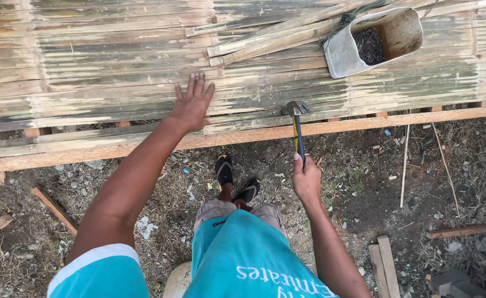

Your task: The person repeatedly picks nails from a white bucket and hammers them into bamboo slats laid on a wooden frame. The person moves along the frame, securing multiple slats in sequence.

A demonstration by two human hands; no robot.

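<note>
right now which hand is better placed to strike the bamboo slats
Probably the right hand: it grips the hammer, whose head sits at the bamboo slats. The left hand lies flat on them, empty.

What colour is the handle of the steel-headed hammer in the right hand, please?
Yellow and black, on the steel-headed hammer gripped by the right hand; head view.

The flattened bamboo panel [116,60] runs off the top and both side edges. The right hand [306,179] hides the end of the yellow-and-black hammer handle [298,138].
</note>
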